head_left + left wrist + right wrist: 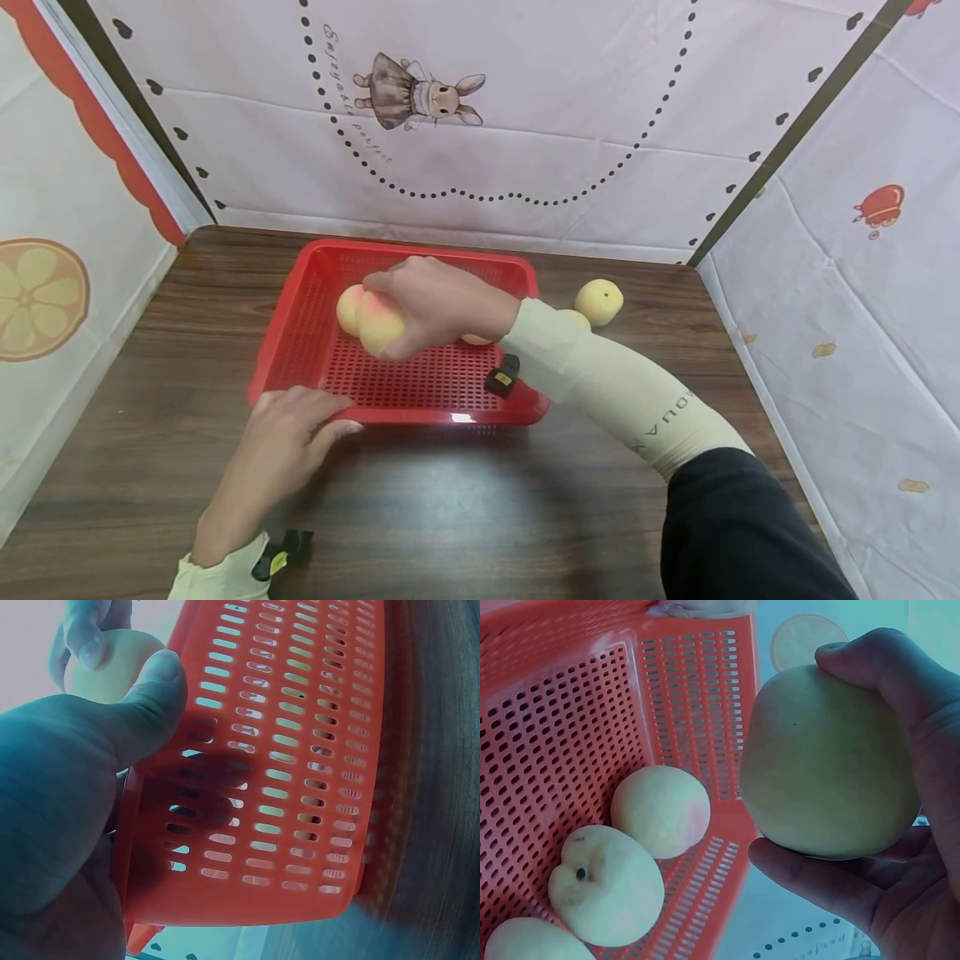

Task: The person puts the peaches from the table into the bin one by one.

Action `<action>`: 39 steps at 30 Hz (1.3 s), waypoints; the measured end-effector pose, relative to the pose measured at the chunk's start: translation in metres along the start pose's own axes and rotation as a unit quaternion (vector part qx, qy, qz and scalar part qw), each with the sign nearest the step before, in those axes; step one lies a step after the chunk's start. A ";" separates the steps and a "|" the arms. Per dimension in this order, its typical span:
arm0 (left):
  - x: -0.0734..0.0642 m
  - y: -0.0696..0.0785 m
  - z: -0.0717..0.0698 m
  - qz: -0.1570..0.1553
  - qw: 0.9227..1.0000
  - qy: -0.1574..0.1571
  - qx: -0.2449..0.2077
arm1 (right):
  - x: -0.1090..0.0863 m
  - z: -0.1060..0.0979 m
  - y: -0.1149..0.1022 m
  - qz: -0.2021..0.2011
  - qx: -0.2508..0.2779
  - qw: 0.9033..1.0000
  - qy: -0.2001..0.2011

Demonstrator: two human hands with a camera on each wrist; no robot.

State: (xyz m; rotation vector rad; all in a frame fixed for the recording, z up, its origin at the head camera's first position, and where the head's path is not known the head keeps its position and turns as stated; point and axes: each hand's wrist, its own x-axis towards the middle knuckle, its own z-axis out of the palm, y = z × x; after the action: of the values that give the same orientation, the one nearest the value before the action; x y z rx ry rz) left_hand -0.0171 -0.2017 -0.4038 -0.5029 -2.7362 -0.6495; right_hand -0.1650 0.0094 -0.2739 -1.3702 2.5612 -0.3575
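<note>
My right hand [435,304] grips a peach [380,323] above the red plastic basket [397,414]. Thumb and fingers wrap opposite sides of this yellow fruit with its pink blush, seen large in the right wrist view. Below it, three pale peaches lie along the basket's far side, one [660,811] near the end wall and another [606,885] beside it. At the near left corner, my left hand [288,437] holds the basket rim, its thumb [154,705] on the outer side and its fingers partly hidden behind the wall.
Right of the basket, two more peaches sit on the brown wooden table [450,517], one [599,302] in full view and one [574,318] partly behind the right sleeve. Printed white cloth walls [525,100] enclose the table at the back and sides.
</note>
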 end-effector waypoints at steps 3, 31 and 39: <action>0.000 0.000 0.001 0.001 1.000 0.000 -0.002 | 0.003 0.000 -0.002 0.001 -0.010 1.000 -0.005; -0.002 0.001 -0.001 -0.010 1.000 -0.003 -0.008 | 0.029 0.008 -0.015 -0.028 -0.024 0.999 -0.008; -0.001 0.001 0.000 -0.005 1.000 0.001 -0.005 | 0.035 0.009 -0.020 -0.024 -0.019 0.999 -0.016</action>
State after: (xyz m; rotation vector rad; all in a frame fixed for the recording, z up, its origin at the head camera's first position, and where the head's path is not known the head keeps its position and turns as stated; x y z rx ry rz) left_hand -0.0157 -0.2013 -0.4039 -0.4910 -2.7372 -0.6649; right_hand -0.1662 -0.0316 -0.2786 -1.4410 2.5267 -0.2939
